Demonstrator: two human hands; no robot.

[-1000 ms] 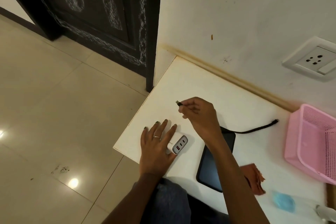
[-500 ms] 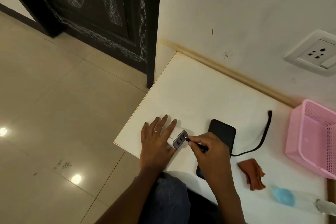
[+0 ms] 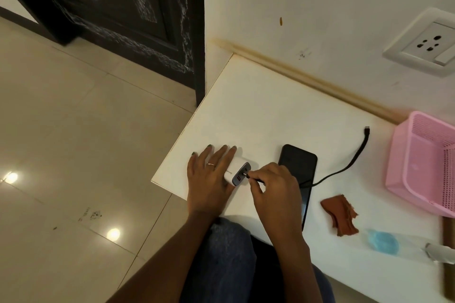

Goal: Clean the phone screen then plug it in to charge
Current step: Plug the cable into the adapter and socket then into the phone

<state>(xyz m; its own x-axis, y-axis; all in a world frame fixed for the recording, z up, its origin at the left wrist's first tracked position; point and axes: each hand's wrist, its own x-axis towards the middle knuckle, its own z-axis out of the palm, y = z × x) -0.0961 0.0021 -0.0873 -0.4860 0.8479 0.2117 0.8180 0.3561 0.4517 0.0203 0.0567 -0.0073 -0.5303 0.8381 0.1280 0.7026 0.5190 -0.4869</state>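
Head view, looking down at a white bench [image 3: 258, 110] set against a cream wall.

Left hand [image 3: 209, 179]: fingers straight and flat, laid over the top of a white charger brick [image 3: 237, 172] near the bench's front left corner, pressing it in place. A ring shows on one finger. The brick's grey port face points toward the right hand; a reddish port and a dark slot are visible on it.

Right hand [image 3: 273, 187]: fingers curled, pinching the plug end of a black cable [image 3: 344, 170] with the tip right at the brick's port face. Whether the plug is seated in a port cannot be told.

Cable run: from the right hand it crosses over the phone, then curves up and away toward the wall. Its free connector end lies on the bare bench just beside the pink basket, not touching the phone.

Phone [image 3: 301, 167]: black, lying flat with its dark screen up, just right of the charger brick, its near half hidden under the right hand and wrist.

Other items: a rust-brown cloth [image 3: 341, 215] crumpled on the bench right of the phone, apart from it. A clear bottle [image 3: 384, 245] with blue contents lies on its side near the front edge. A pink mesh basket [image 3: 418, 160] sits at the right edge. A white wall socket [image 3: 423, 42] is mounted above the bench.
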